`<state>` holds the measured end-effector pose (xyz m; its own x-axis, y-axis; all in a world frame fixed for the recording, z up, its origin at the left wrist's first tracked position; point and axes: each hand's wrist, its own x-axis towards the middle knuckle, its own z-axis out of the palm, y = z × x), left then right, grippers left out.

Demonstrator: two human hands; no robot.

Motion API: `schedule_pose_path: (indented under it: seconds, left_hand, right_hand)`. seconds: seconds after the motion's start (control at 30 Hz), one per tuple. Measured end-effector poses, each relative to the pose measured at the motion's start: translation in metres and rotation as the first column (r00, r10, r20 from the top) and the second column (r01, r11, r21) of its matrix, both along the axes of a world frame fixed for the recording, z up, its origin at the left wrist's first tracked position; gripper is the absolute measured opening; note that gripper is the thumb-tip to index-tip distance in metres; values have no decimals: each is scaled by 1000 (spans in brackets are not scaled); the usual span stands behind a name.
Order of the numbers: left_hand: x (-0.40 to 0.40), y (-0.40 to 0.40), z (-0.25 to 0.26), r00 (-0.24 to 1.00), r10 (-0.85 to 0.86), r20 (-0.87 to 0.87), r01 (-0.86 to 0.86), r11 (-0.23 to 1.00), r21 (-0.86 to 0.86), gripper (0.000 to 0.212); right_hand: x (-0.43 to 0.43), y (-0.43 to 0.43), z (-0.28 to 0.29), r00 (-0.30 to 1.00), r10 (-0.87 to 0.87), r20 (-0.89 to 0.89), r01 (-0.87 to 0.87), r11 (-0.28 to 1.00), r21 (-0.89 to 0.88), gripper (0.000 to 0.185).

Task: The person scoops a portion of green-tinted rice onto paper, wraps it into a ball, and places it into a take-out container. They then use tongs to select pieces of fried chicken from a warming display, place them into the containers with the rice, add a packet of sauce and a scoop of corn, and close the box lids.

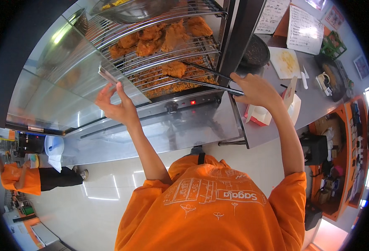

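My right hand [255,89] grips a pair of dark metal tongs [208,84], which reach into a glass-fronted food warmer. Between the tong tips is a piece of fried chicken [174,69], above the crumb-covered bottom of the warmer. My left hand [118,105] is at the sliding glass door [78,69], fingers apart. Its fingertips are at the lower end of the door's small handle [106,74]; whether they press on it I cannot tell. Several more fried chicken pieces [148,37] lie on the wire rack [121,67] behind.
A metal bowl [137,11] stands on the upper rack. Right of the warmer, the counter holds an open takeaway box [261,114], a white cutting board [283,62], a knife [304,78] and a dark pan [256,51]. Another person in orange [23,177] stands far left.
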<state>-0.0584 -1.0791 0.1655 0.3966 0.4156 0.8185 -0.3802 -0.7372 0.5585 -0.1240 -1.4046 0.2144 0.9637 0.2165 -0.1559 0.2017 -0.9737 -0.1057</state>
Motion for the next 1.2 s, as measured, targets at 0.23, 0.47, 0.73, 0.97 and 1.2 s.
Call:
schedule_pose_path:
  seconds: [0.23, 0.47, 0.73, 0.97, 1.2]
  left_hand:
    - [4, 3, -2, 998, 53, -22, -51, 995, 91, 30]
    - [10, -17, -5, 990, 130, 47, -129, 992, -6, 36]
    - [8, -56, -8, 995, -42, 87, 60, 972, -226, 35]
    - [-2, -117, 1, 970, -237, 61, 244, 941, -233, 34]
    - [-8, -169, 3, 908, -419, 22, 409, 874, -262, 35]
  right_hand:
    - [-8, -22, -35, 988, -32, -150, 78, 947, 313, 51]
    - [-48, -46, -19, 967, 79, -244, 88, 791, 605, 44]
    - [-215, -121, -26, 819, -160, -550, 541, 534, 650, 52]
    - [-367, -143, -31, 411, -650, -639, 770, -127, 625, 57]
    - [-330, -269, -18, 427, -754, -500, 864, 176, 472, 49]
